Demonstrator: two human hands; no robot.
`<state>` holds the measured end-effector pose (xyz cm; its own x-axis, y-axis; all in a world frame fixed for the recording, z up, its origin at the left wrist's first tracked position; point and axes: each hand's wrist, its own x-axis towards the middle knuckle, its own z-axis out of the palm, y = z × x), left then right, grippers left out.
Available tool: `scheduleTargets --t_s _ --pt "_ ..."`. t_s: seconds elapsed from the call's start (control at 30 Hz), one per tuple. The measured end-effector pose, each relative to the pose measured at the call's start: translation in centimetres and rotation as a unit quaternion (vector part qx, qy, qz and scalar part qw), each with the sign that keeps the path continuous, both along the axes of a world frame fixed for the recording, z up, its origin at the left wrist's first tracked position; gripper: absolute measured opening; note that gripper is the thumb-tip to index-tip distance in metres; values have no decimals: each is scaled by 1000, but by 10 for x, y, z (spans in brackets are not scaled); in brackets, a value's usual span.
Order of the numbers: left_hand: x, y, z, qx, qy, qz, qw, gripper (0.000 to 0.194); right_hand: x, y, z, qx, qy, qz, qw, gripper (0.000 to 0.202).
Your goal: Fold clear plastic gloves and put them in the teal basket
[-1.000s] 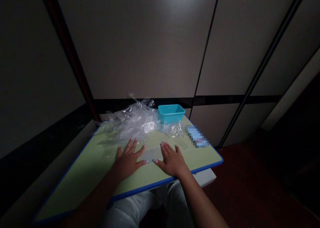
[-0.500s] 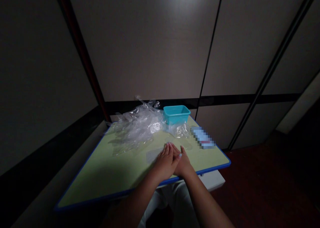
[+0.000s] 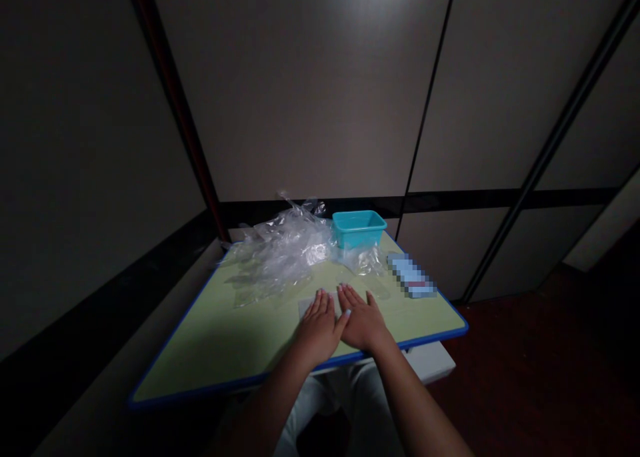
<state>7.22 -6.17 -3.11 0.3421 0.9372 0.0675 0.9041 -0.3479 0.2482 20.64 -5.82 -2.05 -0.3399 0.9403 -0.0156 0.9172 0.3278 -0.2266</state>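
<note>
My left hand (image 3: 319, 328) lies flat, palm down, over a small pale, flat plastic piece (image 3: 304, 306) near the table's front edge. Beside it, my right hand (image 3: 361, 321) also rests flat with its fingers stretched out; the left thumb touches it. The plastic piece shows past the left fingers, and the rest of it is hidden under the hands. A crumpled heap of clear plastic bags (image 3: 285, 250) lies beyond my left hand. Another small clear bag (image 3: 366, 260) sits beyond my right hand, in front of a turquoise basket (image 3: 359, 231).
The table (image 3: 215, 350) is light green with a blue rim. A blurred-out light-blue flat object (image 3: 413, 275) lies near its right edge. Dark-framed panels (image 3: 310, 97) stand behind the table. A white surface (image 3: 431, 362) shows below the table's front right.
The left hand has slid left off the right hand, so the two now lie side by side. The whole view has shifted slightly.
</note>
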Motion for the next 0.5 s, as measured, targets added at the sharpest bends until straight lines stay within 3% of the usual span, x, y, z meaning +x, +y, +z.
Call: scheduleTargets --t_s 0.3,0.5 --pt "-23 -10 -3 60 67 41 995 69 -1 1 -1 1 -2 -4 1000 80" --pt "-38 -13 -3 60 98 57 992 70 0 0 1 6 2 -1 1000 84"
